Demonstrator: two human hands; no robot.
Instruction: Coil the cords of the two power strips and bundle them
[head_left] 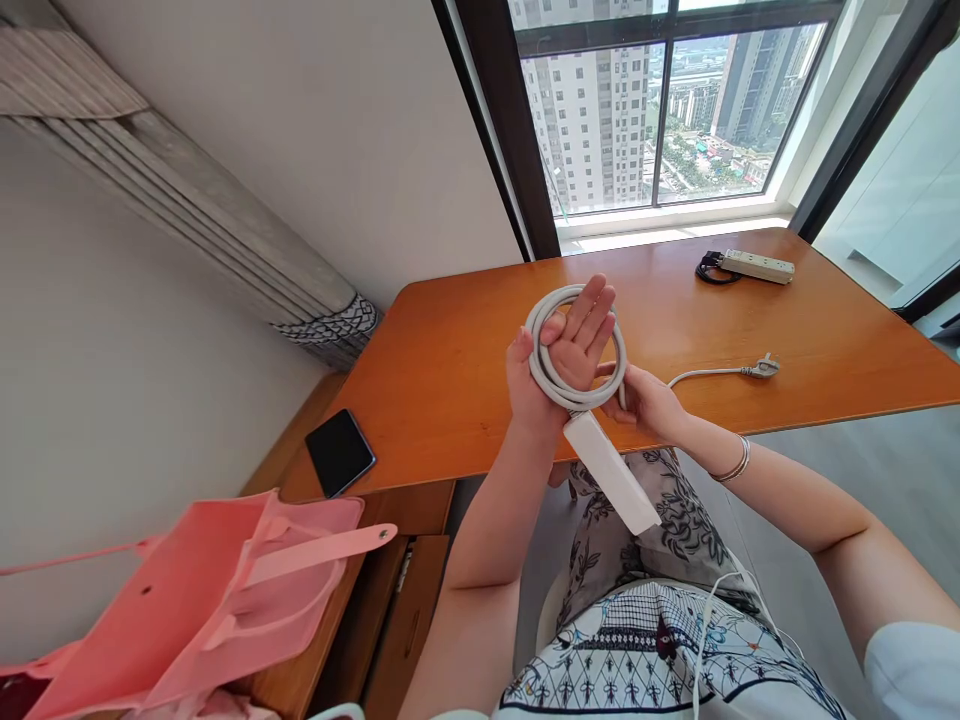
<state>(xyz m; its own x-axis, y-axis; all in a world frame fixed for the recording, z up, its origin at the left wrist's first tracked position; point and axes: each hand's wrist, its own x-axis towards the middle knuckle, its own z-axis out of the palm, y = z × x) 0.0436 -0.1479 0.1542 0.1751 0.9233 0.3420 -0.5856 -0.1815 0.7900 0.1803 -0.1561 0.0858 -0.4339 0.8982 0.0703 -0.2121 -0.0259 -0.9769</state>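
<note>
A pale grey cable (pixel 616 345) is wound in several loops around my left hand (pixel 574 350), which is palm up with its fingers stretched through the coil and the thumb outside. From the coil's lower side hangs a white power strip (pixel 611 475), tilted down over my lap, its socket face not visible. My right hand (pixel 649 400) pinches the cable at the coil's right side; the fingertips are partly hidden. The cable's free end runs right across the table to its plug (pixel 765 367).
The wooden table (pixel 450 370) carries a second power strip (pixel 757 266) with a black cord at the back right. A black tablet or phone (pixel 340 453) lies at the left edge. A pink bag (pixel 217 600) stands at the lower left, beside wooden drawers (pixel 409 610). Behind is a window.
</note>
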